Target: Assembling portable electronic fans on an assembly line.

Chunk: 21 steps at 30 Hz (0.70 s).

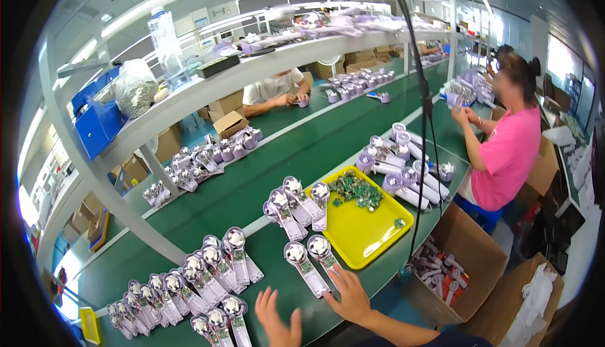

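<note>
the yellow tray (pixel 353 237) sits on the green bench with a heap of little green boards (pixel 358 189) at its far end and one lone board (pixel 399 223) near its right edge. two fan shells (pixel 309 276) lie side by side just off the tray's near left side. the right hand (pixel 348 296) is over their low ends, just below the tray. its fingers look to be on the shells, but i can't make out if it grips one or only touches. the left hand (pixel 277 322) is left of and below the tray, fingers spread, with nothing in it.

lots more fan shells (pixel 183 284) lie in a long row to the left of the tray. green bits show in many of them, so it looks like a good part is done. a small bunch of shells (pixel 293 203) is by the tray's far left side. the heap in the tray is not used up, so there seems to be plenty left. white handles with purple heads (pixel 409 174) are piled right of the tray.
</note>
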{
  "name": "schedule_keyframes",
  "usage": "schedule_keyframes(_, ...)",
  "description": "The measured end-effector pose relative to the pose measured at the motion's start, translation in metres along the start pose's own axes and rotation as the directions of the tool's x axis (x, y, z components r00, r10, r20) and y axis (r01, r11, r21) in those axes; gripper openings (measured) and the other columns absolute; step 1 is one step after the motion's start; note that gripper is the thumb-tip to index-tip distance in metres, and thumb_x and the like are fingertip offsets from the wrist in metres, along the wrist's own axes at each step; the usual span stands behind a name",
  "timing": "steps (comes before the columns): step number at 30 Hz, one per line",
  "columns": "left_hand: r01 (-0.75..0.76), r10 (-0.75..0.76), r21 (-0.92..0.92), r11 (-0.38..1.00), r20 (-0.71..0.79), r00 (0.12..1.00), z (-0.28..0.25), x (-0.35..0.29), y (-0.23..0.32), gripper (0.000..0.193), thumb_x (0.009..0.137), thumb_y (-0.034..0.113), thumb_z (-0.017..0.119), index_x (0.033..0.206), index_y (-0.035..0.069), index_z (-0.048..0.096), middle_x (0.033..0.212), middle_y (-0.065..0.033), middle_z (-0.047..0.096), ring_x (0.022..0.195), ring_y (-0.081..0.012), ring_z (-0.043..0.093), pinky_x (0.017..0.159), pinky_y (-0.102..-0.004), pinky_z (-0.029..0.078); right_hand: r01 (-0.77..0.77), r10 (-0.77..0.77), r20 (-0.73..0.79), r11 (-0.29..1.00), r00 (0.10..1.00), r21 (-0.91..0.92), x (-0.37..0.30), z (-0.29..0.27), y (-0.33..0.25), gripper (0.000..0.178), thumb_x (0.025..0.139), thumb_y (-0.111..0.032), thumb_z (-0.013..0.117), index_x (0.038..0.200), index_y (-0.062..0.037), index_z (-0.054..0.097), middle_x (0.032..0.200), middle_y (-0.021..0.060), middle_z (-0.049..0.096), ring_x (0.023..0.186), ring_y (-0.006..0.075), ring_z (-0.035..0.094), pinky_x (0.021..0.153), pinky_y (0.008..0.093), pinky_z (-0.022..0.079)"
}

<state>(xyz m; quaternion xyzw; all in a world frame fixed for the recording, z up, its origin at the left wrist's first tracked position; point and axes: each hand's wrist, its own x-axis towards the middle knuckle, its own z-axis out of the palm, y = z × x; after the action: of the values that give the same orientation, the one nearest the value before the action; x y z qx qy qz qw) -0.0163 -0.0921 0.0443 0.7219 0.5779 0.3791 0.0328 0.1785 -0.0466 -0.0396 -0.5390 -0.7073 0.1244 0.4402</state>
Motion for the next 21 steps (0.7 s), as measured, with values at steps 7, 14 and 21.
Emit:
schedule_keyframes(7,0.323,-0.268,0.094,0.942,-0.369,0.89,-0.058,-0.087,-0.046,0.034,0.093,0.008,0.07,0.125,-0.003,0.065,0.118,-0.0193,0.068,0.107,-0.0336,0.065,0.096,-0.0451,0.05,0.023,-0.026,-0.056,0.998,0.998,-0.057,-0.008,-0.008,-0.01,0.061,0.085,-0.033,0.079,0.134,-0.0041,0.057,0.142,0.0226,0.054,0.127,0.0412,0.054,0.101,0.0517,0.044)
schedule_keyframes(14,0.639,-0.733,-0.395,0.66,-0.155,0.662,-0.059,-0.127,-0.099,0.043,0.094,0.0,0.067,0.135,-0.006,0.054,0.126,-0.0176,0.062,0.113,-0.0239,0.063,0.092,-0.031,0.051,0.038,-0.04,-0.138,0.999,0.99,-0.018,-0.01,-0.015,-0.01,0.051,0.082,-0.018,0.076,0.127,-0.0025,0.057,0.133,0.0225,0.054,0.124,0.0431,0.049,0.107,0.0525,0.04)
schedule_keyframes(21,0.472,-0.473,-0.062,0.879,-0.24,0.848,-0.087,-0.072,-0.064,0.034,0.084,-0.003,0.073,0.117,0.0,0.068,0.11,-0.0143,0.069,0.098,-0.0342,0.064,0.084,-0.0385,0.05,-0.132,0.095,0.095,0.814,0.991,0.565,-0.003,0.012,-0.074,0.035,0.092,0.004,0.062,0.127,0.0029,0.058,0.118,0.0146,0.064,0.091,0.0185,0.064,0.084,0.0302,0.05)
